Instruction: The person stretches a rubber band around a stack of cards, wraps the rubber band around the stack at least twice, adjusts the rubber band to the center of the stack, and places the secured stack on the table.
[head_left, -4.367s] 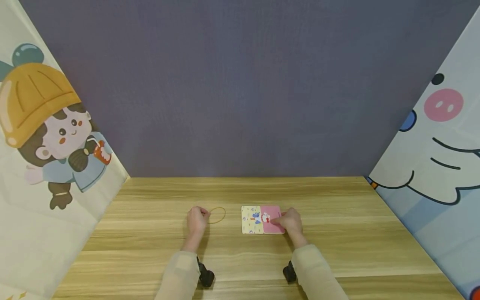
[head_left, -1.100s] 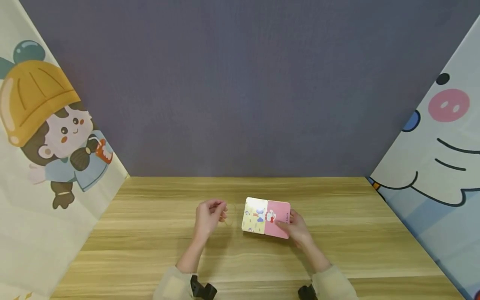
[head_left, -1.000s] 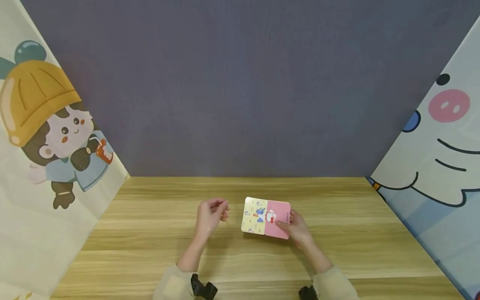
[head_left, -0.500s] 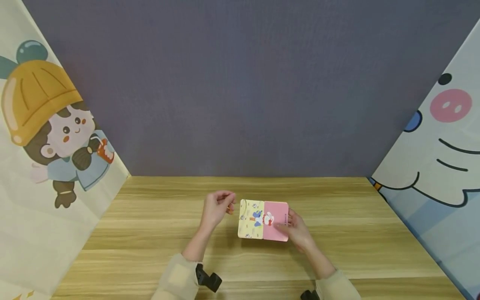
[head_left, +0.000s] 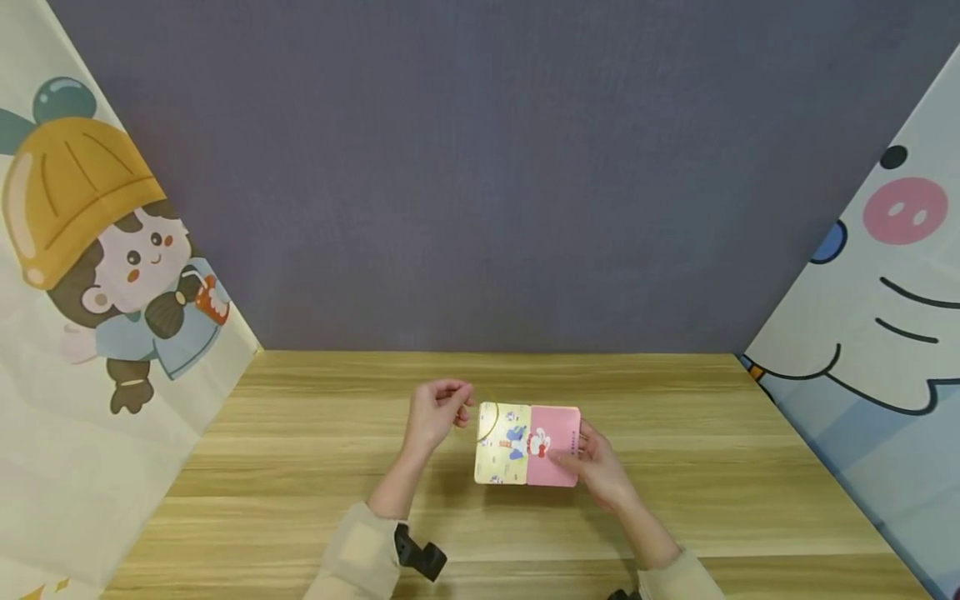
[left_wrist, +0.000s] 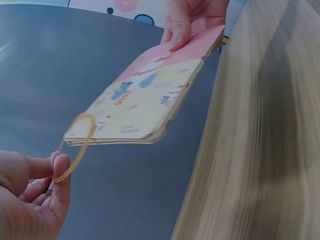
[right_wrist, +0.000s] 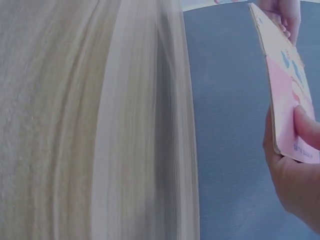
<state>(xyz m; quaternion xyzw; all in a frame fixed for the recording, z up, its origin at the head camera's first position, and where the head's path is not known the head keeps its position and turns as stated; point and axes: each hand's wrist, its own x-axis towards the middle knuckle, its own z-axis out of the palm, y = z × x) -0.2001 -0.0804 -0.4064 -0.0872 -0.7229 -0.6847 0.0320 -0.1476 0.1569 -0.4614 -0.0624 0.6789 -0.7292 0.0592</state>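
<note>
A small notebook, half pale yellow and half pink with cartoon figures, is held raised over the table. My right hand grips its pink end, thumb on the cover and fingers underneath. Between thumb and index finger, my left hand pinches a thin yellow rubber band. In the left wrist view the band hangs as an open loop overlapping the notebook's yellow corner. The right wrist view shows the right thumb lying flat on the pink cover, while the band is hidden there.
The wood-grain table stretches beneath both hands. A dark grey-blue panel rises behind it, with cartoon-printed sheets at the left and right. Black wrist cameras sit at the sleeves, the left camera showing clearly.
The notebook has come up off the table in my right hand. My left hand has lifted the rubber band and carried it right, so it now overlaps the notebook's yellow corner.
</note>
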